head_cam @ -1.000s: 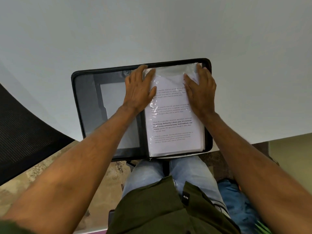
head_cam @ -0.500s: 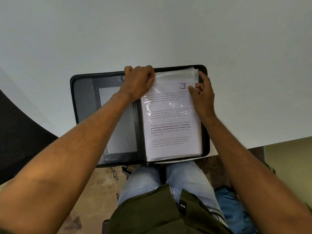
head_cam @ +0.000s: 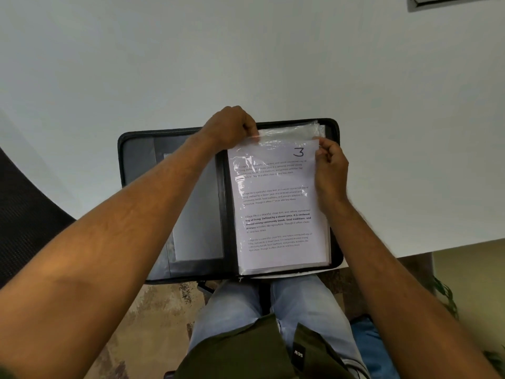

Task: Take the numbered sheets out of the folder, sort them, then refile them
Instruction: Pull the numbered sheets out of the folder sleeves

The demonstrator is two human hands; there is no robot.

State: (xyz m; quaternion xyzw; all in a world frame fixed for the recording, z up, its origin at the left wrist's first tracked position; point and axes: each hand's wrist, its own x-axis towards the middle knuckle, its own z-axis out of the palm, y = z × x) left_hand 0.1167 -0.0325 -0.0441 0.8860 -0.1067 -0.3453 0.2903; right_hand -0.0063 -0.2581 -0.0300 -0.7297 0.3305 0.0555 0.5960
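- Tabletop [head_cam: 246, 64]: wide and white. I see the folder on its near edge, overhanging toward the lap, and no loose sheets laid out anywhere on it.
- Folder [head_cam: 136, 165]: black zip case, lying open flat. Left half shows a dark inner panel with a pale pocket; right half carries the stack of clear sleeves.
- Sleeves [head_cam: 287, 129]: several plastic tops fan out at the far edge, crinkled and glaring.
- Sheet [head_cam: 276, 209]: printed page marked with a handwritten 3 near its top right corner. It sits on the top of the stack; I judge it is in the front sleeve, with its upper edge at the sleeve mouth.
- Left hand [head_cam: 232, 127]: clenched at the top left, pinching the plastic lip of the sleeve.
- Right hand [head_cam: 330, 165]: fingers curled, pinching the top right corner of the sheet.
- Progress, my read: very early. Extraction of the first sheet is only starting; nothing is out, sorting and refiling are all left.
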